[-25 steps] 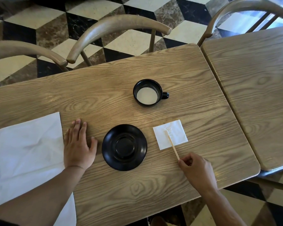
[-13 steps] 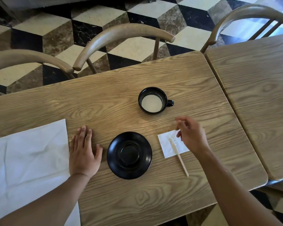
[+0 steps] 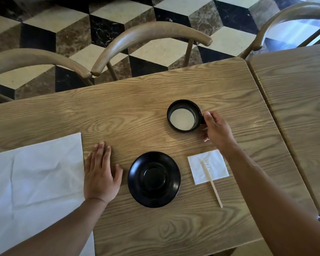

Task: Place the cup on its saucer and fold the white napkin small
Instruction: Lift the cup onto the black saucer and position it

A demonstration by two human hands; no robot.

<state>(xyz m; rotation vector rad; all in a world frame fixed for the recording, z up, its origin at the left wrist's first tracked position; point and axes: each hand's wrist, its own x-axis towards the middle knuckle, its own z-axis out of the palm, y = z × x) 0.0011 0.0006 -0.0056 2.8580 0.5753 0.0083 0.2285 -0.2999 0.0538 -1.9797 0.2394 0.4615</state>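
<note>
A black cup [image 3: 183, 116] with pale milky liquid stands on the wooden table [image 3: 137, 100], beyond the empty black saucer [image 3: 153, 179]. My right hand [image 3: 215, 129] is at the cup's right side, fingers closed around its handle, which the hand hides. My left hand [image 3: 101, 172] lies flat and open on the table, left of the saucer, touching the edge of the large unfolded white napkin [image 3: 35, 183] at the left.
A small white folded napkin [image 3: 209, 166] with a wooden stirrer [image 3: 213, 187] across it lies right of the saucer. A second table [image 3: 299, 108] adjoins on the right. Curved wooden chair backs [image 3: 148, 36] stand along the far edge.
My right hand let go of the stirrer, moved up past the small napkin and took the cup's handle. The left hand stayed flat. The camera shifted a little.
</note>
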